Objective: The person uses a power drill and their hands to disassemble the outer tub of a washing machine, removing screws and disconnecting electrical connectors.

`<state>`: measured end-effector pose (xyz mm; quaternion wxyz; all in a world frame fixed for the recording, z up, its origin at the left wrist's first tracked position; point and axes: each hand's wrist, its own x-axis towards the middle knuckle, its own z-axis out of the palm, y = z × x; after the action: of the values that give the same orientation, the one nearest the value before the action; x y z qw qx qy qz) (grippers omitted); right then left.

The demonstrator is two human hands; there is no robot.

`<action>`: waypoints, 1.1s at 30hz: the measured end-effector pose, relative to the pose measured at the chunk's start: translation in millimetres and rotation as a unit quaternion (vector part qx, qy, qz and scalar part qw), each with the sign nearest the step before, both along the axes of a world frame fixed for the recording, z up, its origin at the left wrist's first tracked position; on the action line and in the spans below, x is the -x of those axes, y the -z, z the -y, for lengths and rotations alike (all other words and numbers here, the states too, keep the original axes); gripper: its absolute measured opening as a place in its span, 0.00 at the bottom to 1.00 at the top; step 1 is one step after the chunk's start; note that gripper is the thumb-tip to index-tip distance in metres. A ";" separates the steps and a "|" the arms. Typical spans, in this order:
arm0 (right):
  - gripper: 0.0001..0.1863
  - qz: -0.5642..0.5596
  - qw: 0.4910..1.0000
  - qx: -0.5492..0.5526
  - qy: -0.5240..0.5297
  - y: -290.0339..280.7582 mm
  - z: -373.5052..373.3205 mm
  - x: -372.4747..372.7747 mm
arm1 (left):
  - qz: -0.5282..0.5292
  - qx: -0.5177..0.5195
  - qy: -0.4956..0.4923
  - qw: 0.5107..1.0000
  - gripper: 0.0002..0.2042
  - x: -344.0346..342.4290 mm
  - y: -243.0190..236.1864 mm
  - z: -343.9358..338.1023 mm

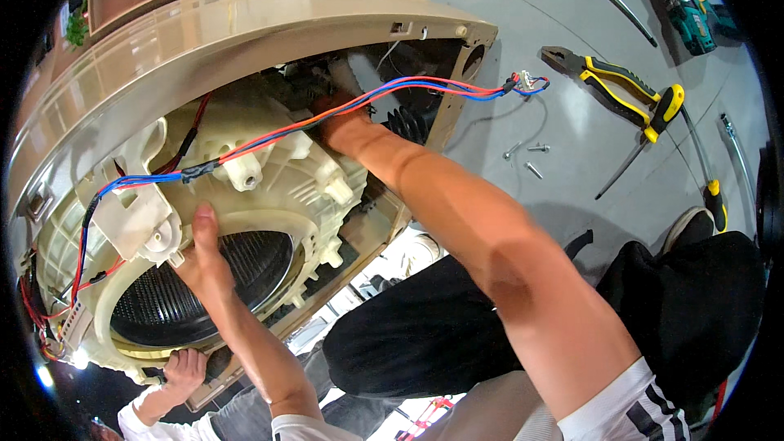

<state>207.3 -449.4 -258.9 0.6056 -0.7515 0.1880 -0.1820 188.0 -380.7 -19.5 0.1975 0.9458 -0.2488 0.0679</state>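
A cream plastic washing machine tub point(286, 167) sits inside a beige cabinet point(269, 12), with a dark ribbed drum point(237, 278) showing through its round opening. My left hand point(210, 257) is closed over the rim of that opening, thumb on the tub's outer face and the other fingers out of sight. Deep in the gap between tub and cabinet is my right hand point(339, 121); its fingers are hidden. A wiring harness point(269, 139) of red and blue wires crosses the tub, passes over my right wrist, and ends in a connector point(527, 82) beyond the cabinet's edge.
Another person's hand point(186, 367) grips the tub's lower edge. On the grey floor lie several screws point(535, 170), pliers point(608, 82), yellow-and-black screwdrivers point(665, 114), a green drill point(682, 12) and a metal rod-shaped tool point(739, 151). A black strip point(580, 242) lies near my knees.
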 end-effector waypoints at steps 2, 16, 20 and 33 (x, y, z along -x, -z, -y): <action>0.12 0.029 0.999 -0.018 0.015 5.9 -10.0 2.0 | 0.000 0.026 -0.004 1.000 0.27 -3.4 -1.3 -1.5; 0.08 -0.051 0.966 0.232 -0.102 126.5 9.0 220.9 | -0.011 0.035 0.001 0.999 0.29 5.2 1.9 13.5; 0.04 -0.140 0.940 0.301 -0.079 152.8 26.1 244.1 | -0.049 0.051 -0.021 0.997 0.29 8.8 1.9 14.8; 0.10 0.224 0.948 -0.222 0.034 12.9 6.8 120.5 | 0.003 0.065 -0.039 0.997 0.23 3.5 2.3 -7.3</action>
<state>86.8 -456.2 -271.8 0.7773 -0.5308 0.1088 -0.3197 184.4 -373.3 -21.8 0.2555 0.9395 -0.2077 0.0944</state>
